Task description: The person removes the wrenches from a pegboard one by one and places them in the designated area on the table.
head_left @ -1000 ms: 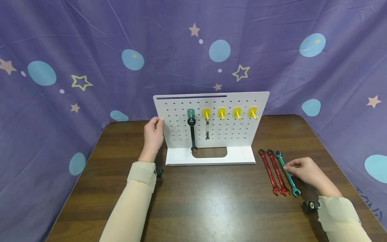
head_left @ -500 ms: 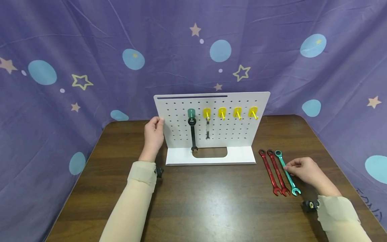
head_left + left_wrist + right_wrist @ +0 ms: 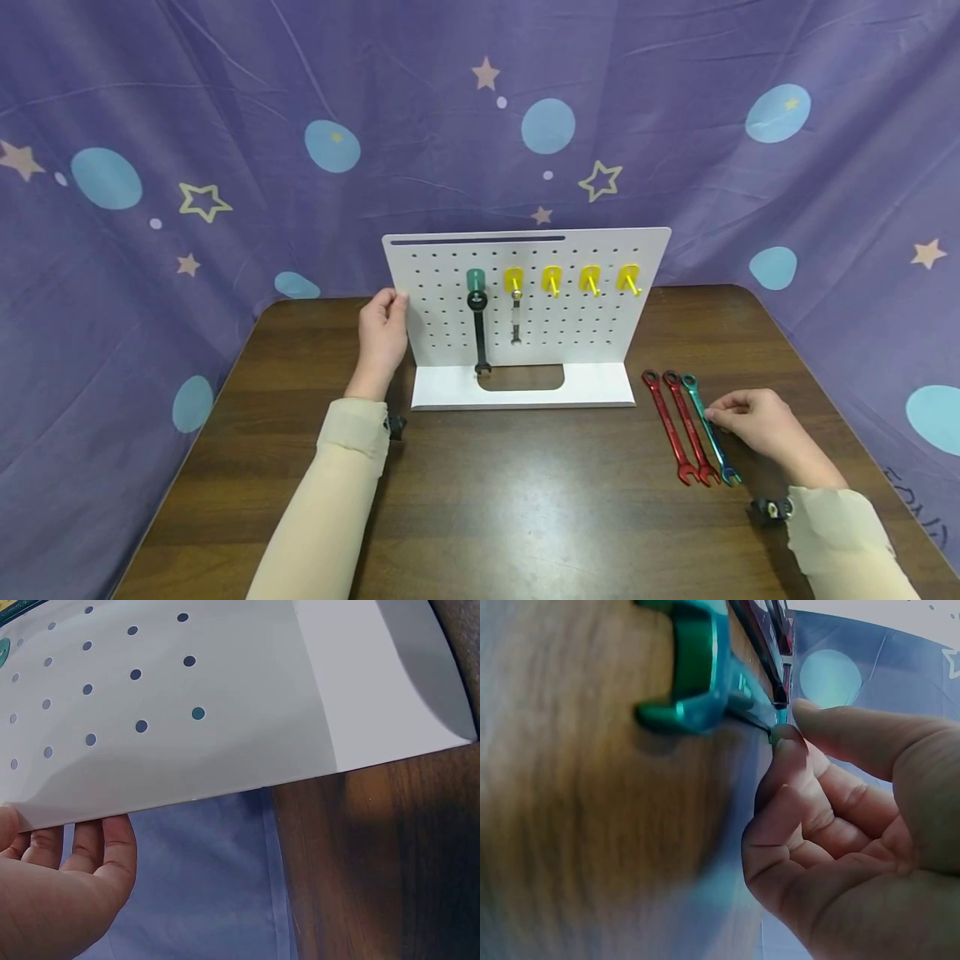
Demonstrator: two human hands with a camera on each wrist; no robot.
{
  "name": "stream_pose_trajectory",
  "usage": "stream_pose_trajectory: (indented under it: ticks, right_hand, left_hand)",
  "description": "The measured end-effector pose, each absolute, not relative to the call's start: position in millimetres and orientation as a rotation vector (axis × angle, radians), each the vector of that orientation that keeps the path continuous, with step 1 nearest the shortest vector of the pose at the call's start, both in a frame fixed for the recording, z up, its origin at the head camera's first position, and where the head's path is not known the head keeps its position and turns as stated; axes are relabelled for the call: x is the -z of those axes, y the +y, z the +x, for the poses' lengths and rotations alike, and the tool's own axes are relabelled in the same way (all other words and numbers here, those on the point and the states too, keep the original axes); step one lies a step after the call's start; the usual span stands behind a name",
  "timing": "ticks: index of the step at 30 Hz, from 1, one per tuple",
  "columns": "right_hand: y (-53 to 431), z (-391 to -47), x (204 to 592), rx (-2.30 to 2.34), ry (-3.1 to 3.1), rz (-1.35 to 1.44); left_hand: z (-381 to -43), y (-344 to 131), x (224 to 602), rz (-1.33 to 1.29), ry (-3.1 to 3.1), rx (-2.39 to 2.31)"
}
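Observation:
A white pegboard [image 3: 442, 325] stands at the back of the table. My left hand [image 3: 382, 333] grips its left edge, thumb in front and fingers behind, as the left wrist view [image 3: 67, 892] also shows. On the right, my right hand [image 3: 761, 421] pinches the shank of a green combination wrench [image 3: 717, 450] between thumb and index finger. Its open-jawed end [image 3: 701, 667] is close to the right wrist camera, just over the tabletop. Two red combination wrenches [image 3: 669, 427] lie side by side, left of the green one.
A black wrench [image 3: 481, 337] hangs from a green hook [image 3: 476, 279], and a small silver wrench [image 3: 516, 317] from a yellow hook beside it. Three more yellow hooks [image 3: 552, 279] run to the right, holding nothing. A purple curtain [image 3: 420, 125] hangs behind the table [image 3: 517, 500].
The green wrench has turned a little in my right fingers, its open end shifting slightly left toward the red wrenches and its shank looking darker. My left hand keeps its hold on the pegboard.

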State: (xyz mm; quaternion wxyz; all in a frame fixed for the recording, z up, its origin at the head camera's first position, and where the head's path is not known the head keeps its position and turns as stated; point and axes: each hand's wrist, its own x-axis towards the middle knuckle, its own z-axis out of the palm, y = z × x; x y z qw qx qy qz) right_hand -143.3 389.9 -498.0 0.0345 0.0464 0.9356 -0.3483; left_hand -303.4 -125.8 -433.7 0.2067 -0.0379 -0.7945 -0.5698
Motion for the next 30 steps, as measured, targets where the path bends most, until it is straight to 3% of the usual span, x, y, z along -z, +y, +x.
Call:
stream_pose_trajectory:
  ticks: [30]
  right_hand:
    - [340,-157,482,1.477,2.908,0.029]
  left_hand:
    - [-303,-126,435,-0.109,-2.223,1.569]
